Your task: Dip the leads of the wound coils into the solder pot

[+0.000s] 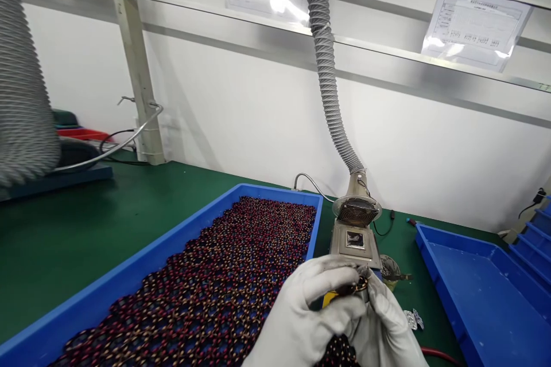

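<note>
Both my hands wear white gloves and meet at the lower right of the head view. My left hand [312, 304] is closed, its fingers curled around a small dark part with copper-coloured bits [360, 285]. From the right, my right hand [390, 321] pinches at the same part; the fingertips hide much of it. Below the hands shows a bunch of dark pieces with pale dots [338, 351], partly covered by the gloves. Just beyond my fingers stands a metal solder pot [340, 239] with a shiny square opening.
A blue tray [172, 241] full of small dark red and gold parts lies left. Another blue tray [486, 275] is at right, beside stacked trays [534, 246]. A ribbed hose [325, 57] hangs over the pot. A small cup [390, 269] and silvery scraps [413, 319] sit nearby.
</note>
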